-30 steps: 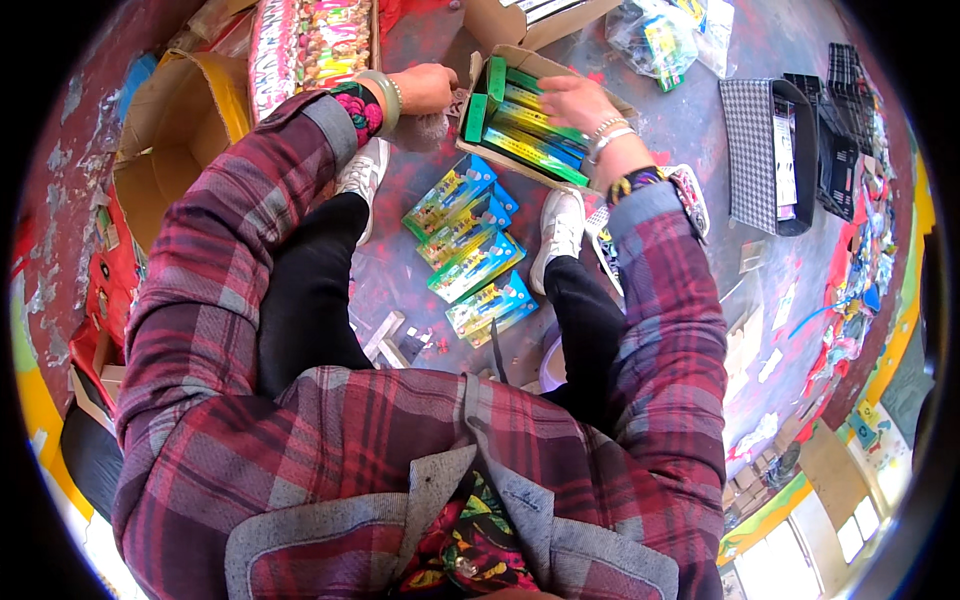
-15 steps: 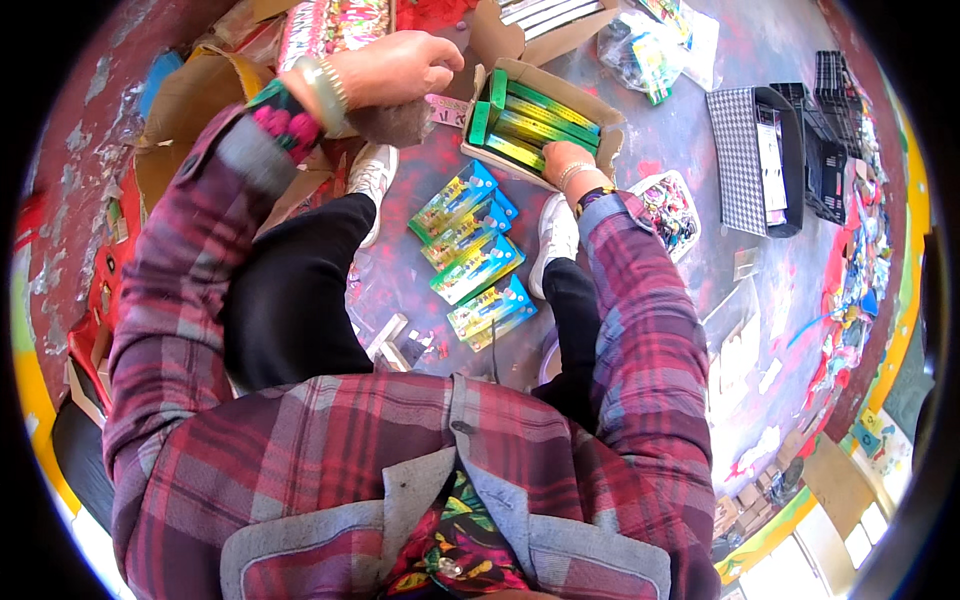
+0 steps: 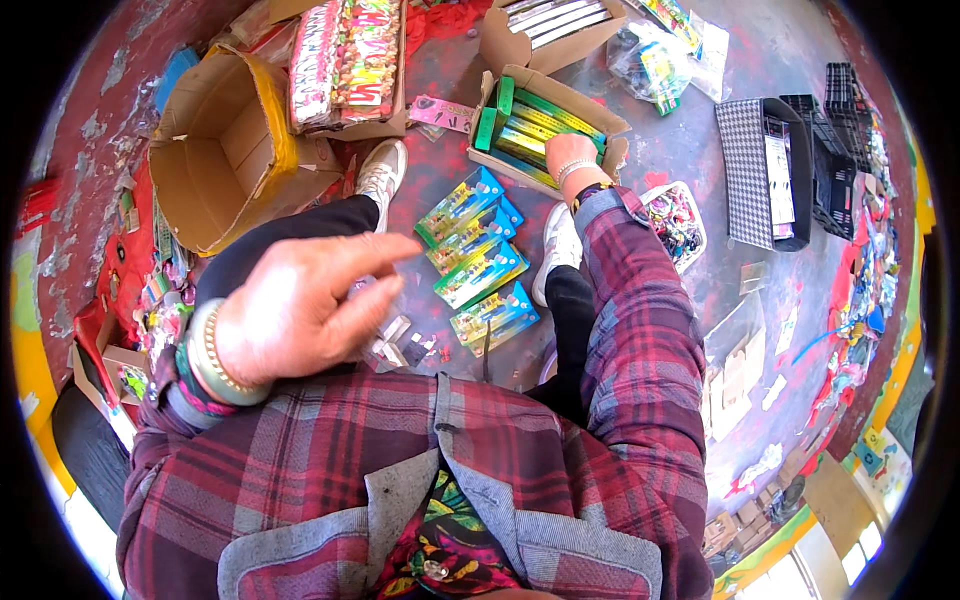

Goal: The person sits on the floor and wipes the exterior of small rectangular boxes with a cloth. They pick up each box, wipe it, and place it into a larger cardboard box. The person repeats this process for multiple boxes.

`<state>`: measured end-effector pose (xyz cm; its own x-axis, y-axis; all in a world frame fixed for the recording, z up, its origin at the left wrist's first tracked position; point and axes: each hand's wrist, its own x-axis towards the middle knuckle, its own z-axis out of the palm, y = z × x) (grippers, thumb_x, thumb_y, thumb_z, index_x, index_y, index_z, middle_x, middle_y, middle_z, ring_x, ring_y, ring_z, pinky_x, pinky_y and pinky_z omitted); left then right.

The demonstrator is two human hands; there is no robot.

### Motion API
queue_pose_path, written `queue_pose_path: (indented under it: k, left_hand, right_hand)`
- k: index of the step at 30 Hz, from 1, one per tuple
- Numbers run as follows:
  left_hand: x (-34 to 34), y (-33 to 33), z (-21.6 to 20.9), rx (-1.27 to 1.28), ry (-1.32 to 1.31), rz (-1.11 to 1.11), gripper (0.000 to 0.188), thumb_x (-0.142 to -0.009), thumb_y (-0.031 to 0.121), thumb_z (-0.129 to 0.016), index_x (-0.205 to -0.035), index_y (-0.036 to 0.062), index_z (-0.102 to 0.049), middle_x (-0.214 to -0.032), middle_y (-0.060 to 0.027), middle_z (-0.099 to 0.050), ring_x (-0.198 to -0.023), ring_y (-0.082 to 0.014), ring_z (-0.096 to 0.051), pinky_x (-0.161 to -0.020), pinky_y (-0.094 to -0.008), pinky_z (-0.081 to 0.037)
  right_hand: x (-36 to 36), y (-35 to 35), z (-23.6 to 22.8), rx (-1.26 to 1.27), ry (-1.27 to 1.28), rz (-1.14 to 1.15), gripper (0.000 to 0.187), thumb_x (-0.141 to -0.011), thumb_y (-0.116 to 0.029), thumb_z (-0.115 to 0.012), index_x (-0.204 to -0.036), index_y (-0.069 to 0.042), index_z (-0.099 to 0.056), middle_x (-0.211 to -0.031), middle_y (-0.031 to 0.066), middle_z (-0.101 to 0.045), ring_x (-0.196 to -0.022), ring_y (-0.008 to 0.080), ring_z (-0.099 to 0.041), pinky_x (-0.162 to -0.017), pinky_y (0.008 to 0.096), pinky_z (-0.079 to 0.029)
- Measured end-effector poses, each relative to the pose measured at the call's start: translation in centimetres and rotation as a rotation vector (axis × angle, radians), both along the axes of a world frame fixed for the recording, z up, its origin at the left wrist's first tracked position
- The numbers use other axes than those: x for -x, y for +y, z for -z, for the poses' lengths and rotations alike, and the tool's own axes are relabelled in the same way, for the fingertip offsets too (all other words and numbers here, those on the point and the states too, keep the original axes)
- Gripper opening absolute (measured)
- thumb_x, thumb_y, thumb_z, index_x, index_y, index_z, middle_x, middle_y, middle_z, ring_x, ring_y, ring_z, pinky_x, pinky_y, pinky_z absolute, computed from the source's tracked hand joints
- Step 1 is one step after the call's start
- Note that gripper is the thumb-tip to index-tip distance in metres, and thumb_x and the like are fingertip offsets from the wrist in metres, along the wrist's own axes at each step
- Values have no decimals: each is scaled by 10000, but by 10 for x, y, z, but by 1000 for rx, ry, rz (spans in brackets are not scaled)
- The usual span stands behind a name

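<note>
My left hand (image 3: 310,305), in front of my body over my left thigh, has its index finger stretched and its thumb apart; nothing shows in it. My right hand (image 3: 572,155) is curled at the near right side of an open cardboard box (image 3: 520,172). Its fingertips are hidden, so what they grip cannot be made out. Long, thin green and yellow packs (image 3: 540,125) lie inside that box. Between my feet, several flat blue and green packs (image 3: 482,272) form a slanted, partly overlapping row on the floor.
An open brown carton (image 3: 215,150) stands at left, beside a box of colourful wrapped packets (image 3: 345,65). Behind are a box of white packs (image 3: 550,25) and clear plastic bags (image 3: 650,65). A tub of small items (image 3: 672,225) and a checked box (image 3: 745,170) stand at right.
My left hand has come back from beside the packet box toward my body, and the dark brown item under it is out of sight. My right hand stays at the cardboard box.
</note>
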<state>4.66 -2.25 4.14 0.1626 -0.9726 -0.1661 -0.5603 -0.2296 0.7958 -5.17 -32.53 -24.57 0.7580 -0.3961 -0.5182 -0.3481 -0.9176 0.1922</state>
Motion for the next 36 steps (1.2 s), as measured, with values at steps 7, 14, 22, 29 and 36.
queue_pose_path:
  k: [7, 14, 22, 29, 36]
  left_hand:
    - [2, -10, 15, -144, 63, -58, 246, -850, 64, -542, -1076, -31, -569, -830, -162, -617, -712, -243, -622, -631, -289, -474]
    - [1, -10, 23, 46, -38, -83, 230, -827, 100, -581, -1037, 6, -586, -758, -149, -614, -655, -297, -615, -576, -345, -485]
    - [-3, -9, 18, 43, -88, -30, 225, -837, 51, -545, -1044, -34, -574, -746, -155, -596, -632, -261, -612, -575, -319, -470]
    - [-2, -9, 24, 31, -106, -121, 207, -848, 74, -543, -1031, -15, -582, -688, -153, -585, -625, -274, -616, -575, -328, -478]
    - [-5, -11, 41, 137, -113, -291, 210, -858, 168, -533, -949, -8, -603, -728, -148, -615, -672, -225, -613, -623, -330, -478]
  right_hand:
    - [-8, -1, 8, -4, 46, 71, 221, -841, -170, -506, -913, -115, -708, -968, 96, -675, -904, 251, -654, -701, 365, -530]
    - [-16, -9, 8, -59, 74, 127, 245, -856, -158, -486, -978, -102, -690, -1006, 105, -665, -938, 260, -645, -729, 375, -524]
    - [-17, -4, 14, -64, 85, 171, 252, -861, -159, -476, -983, -105, -690, -1026, 106, -659, -939, 265, -644, -742, 372, -523]
    - [-13, -4, -6, -169, 147, 353, 327, -815, -279, -558, -1074, -104, -653, -1140, 123, -610, -1050, 284, -590, -837, 386, -485]
    - [-9, 7, -60, -240, 40, 261, 332, -821, -233, -509, -1051, -36, -647, -1138, 185, -590, -1062, 321, -570, -894, 398, -451]
